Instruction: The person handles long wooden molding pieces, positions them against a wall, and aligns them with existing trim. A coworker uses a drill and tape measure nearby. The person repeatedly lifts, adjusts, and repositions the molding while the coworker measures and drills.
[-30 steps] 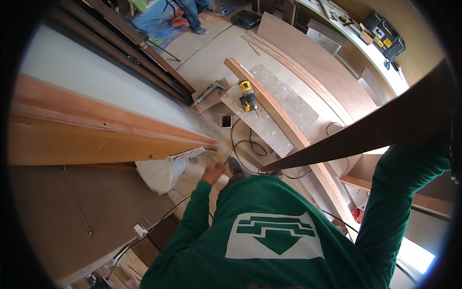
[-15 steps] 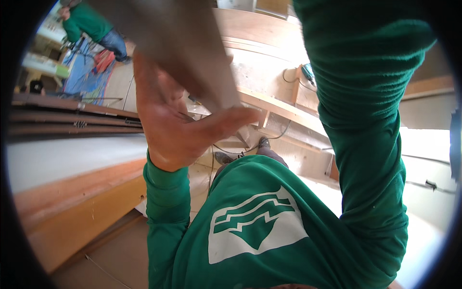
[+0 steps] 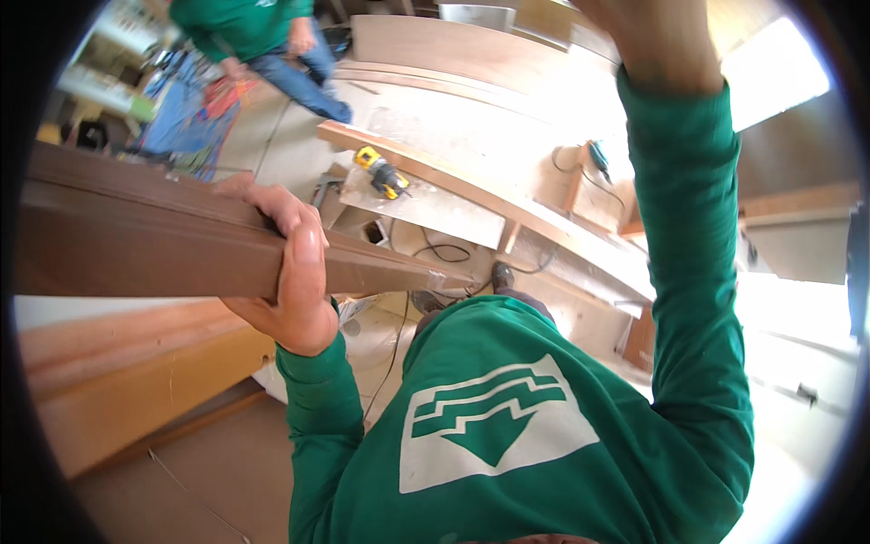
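My left hand (image 3: 294,258) is wrapped round a long brown wooden beam (image 3: 136,236), its fingers bent over the upper edge and the thumb side below. The beam slants from the left rim toward my feet, narrowing to a worn end near them. My right hand (image 3: 657,41) is raised at the top edge, blurred and partly out of the picture. Its fingers do not show, so what it touches, if anything, stays hidden.
A yellow-black power drill (image 3: 381,172) lies on a board. Behind it runs a wooden rail (image 3: 489,195); a teal power tool (image 3: 598,159) with a cord stands right. A co-worker in green (image 3: 245,36) is at the far left. Cables (image 3: 444,252) lie on the floor.
The beam has swung from overhead down to the left, now gripped by my left hand. My right hand has come into view at the top. The co-worker has moved closer.
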`<state>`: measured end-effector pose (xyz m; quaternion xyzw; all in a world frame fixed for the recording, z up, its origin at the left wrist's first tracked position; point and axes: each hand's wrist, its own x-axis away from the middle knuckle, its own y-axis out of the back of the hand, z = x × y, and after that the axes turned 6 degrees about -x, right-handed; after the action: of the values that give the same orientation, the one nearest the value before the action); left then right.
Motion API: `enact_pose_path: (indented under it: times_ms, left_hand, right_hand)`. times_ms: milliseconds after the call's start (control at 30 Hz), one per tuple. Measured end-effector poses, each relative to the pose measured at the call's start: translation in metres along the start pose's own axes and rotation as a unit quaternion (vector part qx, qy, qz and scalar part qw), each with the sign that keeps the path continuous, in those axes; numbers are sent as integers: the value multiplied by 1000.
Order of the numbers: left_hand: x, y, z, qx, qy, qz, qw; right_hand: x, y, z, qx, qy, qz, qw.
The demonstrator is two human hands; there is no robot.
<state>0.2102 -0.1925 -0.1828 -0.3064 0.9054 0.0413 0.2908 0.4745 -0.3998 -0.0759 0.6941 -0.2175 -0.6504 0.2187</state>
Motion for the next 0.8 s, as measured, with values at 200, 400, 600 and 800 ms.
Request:
enact_pose_path:
  times_ms: [200,400,600,800]
  left_hand:
    - [21,17,-18,-88,-14,-79,993]
    - [41,16,-33,-95,-11,-144,985]
    - [57,-2,-40,-128,-14,-174,976]
    - [62,-19,-47,-224,-34,-193,955]
  right_hand:
    - [258,-99,-1,-363,-568,62,736]
    - [563,-161,52,-77,-728,335,594]
    - [663,-169,91,-58,-753,422,502]
    - [672,-190,93,-45,-762,463,450]
